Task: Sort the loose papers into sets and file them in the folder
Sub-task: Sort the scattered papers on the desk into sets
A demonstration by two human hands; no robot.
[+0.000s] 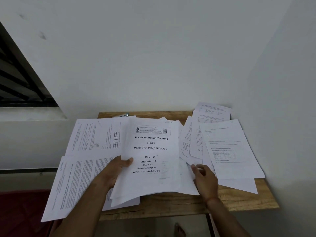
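My left hand (118,170) grips the left edge of a stack of white papers (153,182), thumb on top; its top sheet reads "Pre Examination Training (PET)". My right hand (204,180) rests at the stack's right edge with fingers curled over loose sheets; whether it grips one I cannot tell. More printed sheets (80,177) lie spread to the left, hanging over the table's edge. Another loose pile (227,147) fans out on the right. No folder shows in view.
The small wooden table (239,200) stands in a corner against white walls. A small shiny object (125,115) peeks out behind the papers at the back. A window (18,79) is at the left, a dark red surface (22,211) lower left, a bare foot (179,230) below.
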